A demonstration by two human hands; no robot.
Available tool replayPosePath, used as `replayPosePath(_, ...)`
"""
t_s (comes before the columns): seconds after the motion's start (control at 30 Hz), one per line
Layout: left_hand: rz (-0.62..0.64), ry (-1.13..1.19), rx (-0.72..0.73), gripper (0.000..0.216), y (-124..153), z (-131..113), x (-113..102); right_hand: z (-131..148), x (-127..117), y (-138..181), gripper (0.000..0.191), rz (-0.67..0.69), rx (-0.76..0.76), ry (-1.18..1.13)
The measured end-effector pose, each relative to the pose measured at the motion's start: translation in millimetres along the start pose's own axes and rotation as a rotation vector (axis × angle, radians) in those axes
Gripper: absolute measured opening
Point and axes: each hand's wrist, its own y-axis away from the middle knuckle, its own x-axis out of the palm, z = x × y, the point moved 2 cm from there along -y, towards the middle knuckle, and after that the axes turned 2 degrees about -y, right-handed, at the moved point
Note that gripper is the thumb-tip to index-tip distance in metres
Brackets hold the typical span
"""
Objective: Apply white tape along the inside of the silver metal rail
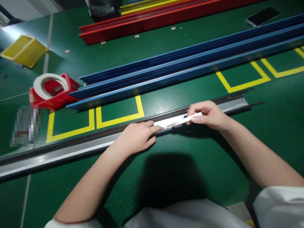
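A long metal rail (78, 152) with dark edges and a silver channel slants across the green table below me. My right hand (207, 115) pinches a narrow white strip, which looks like tape (178, 122), between thumb and fingers and lifts its end off the rail. The strip slopes down leftward to the channel. My left hand (139, 136) lies over the rail, index finger stretched to where the strip meets the metal. Its other fingers are partly curled, pressing on the rail. White strip also runs along the channel to the left of that hand.
Beyond the rail lie blue profiles (166, 74) and a red profile (142, 26). A white tape roll (38, 87) rests on a red bin (68, 84); a yellow bin (26, 50) stands farther left. A phone (263, 16) lies at back right. Yellow tape squares (121, 118) mark the table.
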Motion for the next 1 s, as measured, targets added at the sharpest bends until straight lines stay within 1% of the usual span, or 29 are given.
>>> replayPosePath(0.3, 0.008, 0.009, -0.007, 0.042, -5, -2, 0, 3, 1, 0, 0.015, 0.002, 0.028, 0.024)
replayPosePath(0.43, 0.008, 0.011, -0.012, 0.043, -7, -4, 0, 1, 0, 0, 0.016, 0.03, 0.022, -0.04)
replayPosePath(0.57, 0.004, 0.0, -0.016, 0.042, -9, -5, 0, -2, 0, -1, 0.021, 0.073, -0.001, -0.127)
replayPosePath(0.63, 0.001, -0.01, -0.009, 0.042, -10, -6, 0, -3, 0, -1, 0.02, 0.072, -0.004, -0.141)
replayPosePath(0.77, -0.001, -0.018, -0.003, 0.043, -13, -8, -1, -4, -1, -1, 0.018, 0.05, 0.009, -0.125)
replayPosePath(1.0, 0.014, 0.0, -0.019, 0.043, -17, -12, -3, -1, 0, -1, 0.018, 0.06, 0.019, -0.072)
